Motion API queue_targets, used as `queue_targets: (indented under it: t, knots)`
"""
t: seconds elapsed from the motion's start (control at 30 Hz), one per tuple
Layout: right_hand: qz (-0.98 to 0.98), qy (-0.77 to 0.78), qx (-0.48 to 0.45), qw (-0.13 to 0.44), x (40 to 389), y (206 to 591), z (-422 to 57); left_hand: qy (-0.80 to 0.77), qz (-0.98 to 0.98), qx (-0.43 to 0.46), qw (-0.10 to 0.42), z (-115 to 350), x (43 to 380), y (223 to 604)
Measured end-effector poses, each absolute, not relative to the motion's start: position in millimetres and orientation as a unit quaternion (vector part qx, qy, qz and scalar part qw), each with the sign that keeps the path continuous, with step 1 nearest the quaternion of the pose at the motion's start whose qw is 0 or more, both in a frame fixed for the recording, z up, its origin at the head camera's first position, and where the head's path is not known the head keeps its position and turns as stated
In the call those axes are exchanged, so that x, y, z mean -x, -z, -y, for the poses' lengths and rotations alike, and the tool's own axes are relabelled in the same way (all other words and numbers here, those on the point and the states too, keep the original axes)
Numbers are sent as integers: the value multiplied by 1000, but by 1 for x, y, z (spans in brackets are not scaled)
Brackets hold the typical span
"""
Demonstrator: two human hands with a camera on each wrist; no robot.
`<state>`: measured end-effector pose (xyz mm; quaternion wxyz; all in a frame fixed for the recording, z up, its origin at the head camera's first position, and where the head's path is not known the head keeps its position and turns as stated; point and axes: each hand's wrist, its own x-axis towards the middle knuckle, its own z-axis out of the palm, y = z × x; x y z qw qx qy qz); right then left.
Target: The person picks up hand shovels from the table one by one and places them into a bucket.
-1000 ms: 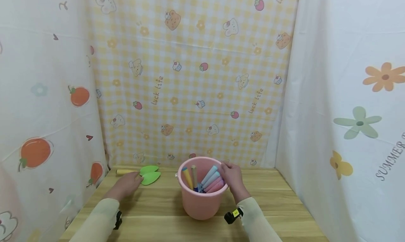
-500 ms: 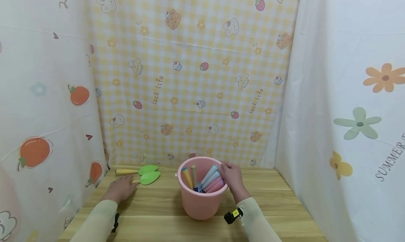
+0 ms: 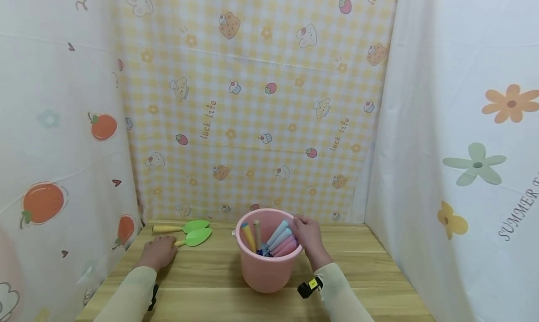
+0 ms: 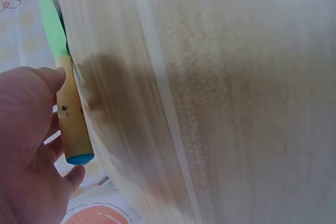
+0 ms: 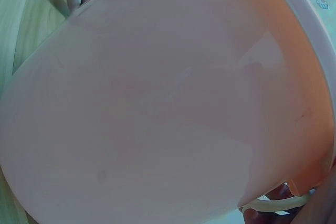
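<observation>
Two small garden trowels with green leaf-shaped blades and wooden handles lie at the table's back left. My left hand [image 3: 157, 253] is at the handle of the nearer trowel [image 3: 198, 237]. In the left wrist view, the thumb lies against that blue-ended handle [image 4: 74, 114], with fingers curled behind it. Beyond it lies the farther trowel [image 3: 167, 229], its blade partly overlapped by the nearer one. A pink bucket [image 3: 269, 273] stands upright at centre, and my right hand [image 3: 309, 235] grips its right rim, near a pale carrying handle [image 5: 278, 203].
Inside the bucket lean a yellow handle with a blue end [image 3: 247, 235], a wooden handle [image 3: 258, 237], and several light-blue [image 3: 279, 235] and pink [image 3: 286, 248] rods. Patterned cloths hang behind the wooden table [image 3: 219, 298] and on both sides.
My left hand has slid left from the nearer trowel's blade end down its handle, uncovering the farther trowel. The trowels, the bucket and my right hand have stayed in place.
</observation>
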<state>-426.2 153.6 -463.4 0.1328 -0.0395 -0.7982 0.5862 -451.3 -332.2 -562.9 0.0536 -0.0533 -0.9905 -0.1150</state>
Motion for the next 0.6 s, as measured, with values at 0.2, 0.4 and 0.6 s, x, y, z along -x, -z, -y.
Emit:
queue_targets:
  t: [0.2,0.4,0.6]
  knots:
    - [792,-597,46,120,426,463,-153,109,990,55,64,332,453,562]
    - [793,-594,45,126,427,464,-154,112,988,75,77,333,452,563]
    - [792,-597,47,122,427,465,-154,142,985,78,60,331,450,559]
